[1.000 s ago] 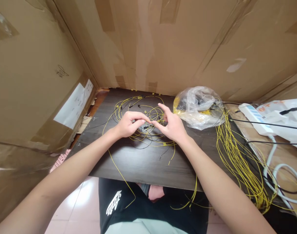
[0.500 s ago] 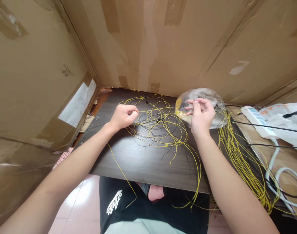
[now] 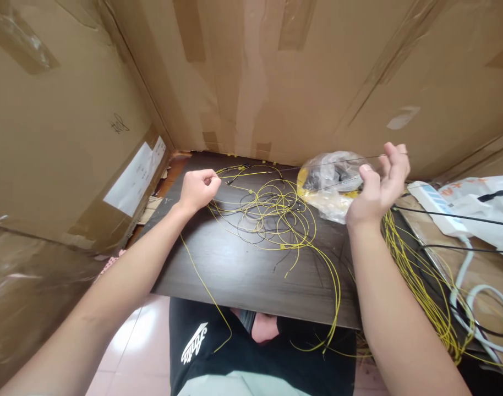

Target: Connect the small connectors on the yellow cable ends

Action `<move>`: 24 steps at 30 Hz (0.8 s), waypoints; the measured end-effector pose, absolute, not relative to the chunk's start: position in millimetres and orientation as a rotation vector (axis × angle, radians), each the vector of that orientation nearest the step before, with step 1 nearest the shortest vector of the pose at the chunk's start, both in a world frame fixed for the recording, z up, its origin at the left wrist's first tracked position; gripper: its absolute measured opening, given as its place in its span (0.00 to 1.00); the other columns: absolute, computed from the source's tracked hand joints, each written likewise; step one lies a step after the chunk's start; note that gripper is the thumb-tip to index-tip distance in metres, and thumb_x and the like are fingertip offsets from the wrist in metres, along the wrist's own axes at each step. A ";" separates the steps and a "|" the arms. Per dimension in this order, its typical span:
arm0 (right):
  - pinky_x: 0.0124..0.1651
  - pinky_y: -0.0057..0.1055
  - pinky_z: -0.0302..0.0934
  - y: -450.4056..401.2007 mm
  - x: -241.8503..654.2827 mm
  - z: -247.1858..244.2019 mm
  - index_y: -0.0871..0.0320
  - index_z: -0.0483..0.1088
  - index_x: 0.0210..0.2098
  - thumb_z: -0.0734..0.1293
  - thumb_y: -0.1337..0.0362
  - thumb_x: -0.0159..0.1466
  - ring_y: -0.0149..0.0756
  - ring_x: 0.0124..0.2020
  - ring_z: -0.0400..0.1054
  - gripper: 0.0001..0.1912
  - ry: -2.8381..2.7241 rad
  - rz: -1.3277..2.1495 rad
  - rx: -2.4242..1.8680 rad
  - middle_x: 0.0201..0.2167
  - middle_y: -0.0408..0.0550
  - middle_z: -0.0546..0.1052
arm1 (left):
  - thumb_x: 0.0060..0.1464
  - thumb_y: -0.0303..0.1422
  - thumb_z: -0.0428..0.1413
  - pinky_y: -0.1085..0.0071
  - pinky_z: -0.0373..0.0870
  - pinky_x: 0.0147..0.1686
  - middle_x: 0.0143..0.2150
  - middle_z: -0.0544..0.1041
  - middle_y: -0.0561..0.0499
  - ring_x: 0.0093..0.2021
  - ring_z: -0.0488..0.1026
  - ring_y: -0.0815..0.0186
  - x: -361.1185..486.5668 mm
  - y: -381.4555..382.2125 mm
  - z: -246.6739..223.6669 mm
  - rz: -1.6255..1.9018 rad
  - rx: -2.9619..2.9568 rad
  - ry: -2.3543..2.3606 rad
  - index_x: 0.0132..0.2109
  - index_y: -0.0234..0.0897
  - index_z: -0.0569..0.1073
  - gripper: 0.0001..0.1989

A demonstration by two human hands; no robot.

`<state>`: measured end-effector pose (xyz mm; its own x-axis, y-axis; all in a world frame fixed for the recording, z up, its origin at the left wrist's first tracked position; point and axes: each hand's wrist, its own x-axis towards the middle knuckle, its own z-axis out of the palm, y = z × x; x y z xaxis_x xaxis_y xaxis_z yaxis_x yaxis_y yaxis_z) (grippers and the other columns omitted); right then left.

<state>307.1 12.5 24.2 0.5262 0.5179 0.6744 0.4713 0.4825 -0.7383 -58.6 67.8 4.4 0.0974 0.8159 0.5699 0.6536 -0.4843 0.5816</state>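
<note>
My left hand (image 3: 200, 190) is closed in a pinch over the left part of the tabletop, on thin yellow wire that runs out of its fingers to the right. A tangle of yellow and black wires (image 3: 276, 214) lies between my hands, with small dark ends among it. My right hand (image 3: 381, 184) is raised at the right, fingers curled and partly apart. A thin dark wire (image 3: 329, 163) stretches from the tangle to it and passes around its fingers. Behind and left of that hand is a clear plastic bag (image 3: 332, 176) with yellow and dark contents.
A thick bundle of yellow wires (image 3: 412, 275) hangs at the right edge of the dark tabletop (image 3: 235, 280). Further right are a white power strip (image 3: 437, 209), a white bag (image 3: 486, 198) and cables. Cardboard walls (image 3: 251, 82) stand behind and left.
My right hand has moved right and slightly up, drawing the thin dark wire taut from the tangle. The left hand has shifted slightly left and stays closed. Part of the tangle has shifted.
</note>
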 end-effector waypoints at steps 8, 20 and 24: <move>0.71 0.54 0.48 32.9 353.6 -3.3 0.64 0.66 0.63 0.62 0.61 0.68 0.53 0.69 0.56 0.26 -0.904 -0.449 -1.434 0.64 0.67 0.66 | 0.56 0.31 0.52 0.70 0.58 0.28 0.20 0.69 0.54 0.21 0.61 0.68 -82.1 85.4 5.3 1.494 1.996 1.751 0.32 0.36 0.80 0.12; 0.70 0.50 0.46 46.6 426.6 -9.4 0.60 0.64 0.53 0.64 0.83 0.49 0.54 0.66 0.57 0.33 -0.329 -0.335 -1.588 0.60 0.68 0.64 | 0.61 0.24 0.48 0.69 0.66 0.41 0.36 0.79 0.48 0.36 0.72 0.62 -124.5 119.8 -7.0 1.792 1.475 1.948 0.36 0.35 0.77 0.13; 0.62 0.49 0.57 37.1 388.5 2.2 0.59 0.68 0.47 0.63 0.80 0.52 0.52 0.55 0.67 0.24 -0.496 -0.295 -1.513 0.52 0.63 0.73 | 0.61 0.26 0.50 0.69 0.67 0.45 0.38 0.80 0.48 0.41 0.74 0.62 -112.6 115.0 -6.7 1.743 1.603 1.783 0.35 0.36 0.77 0.12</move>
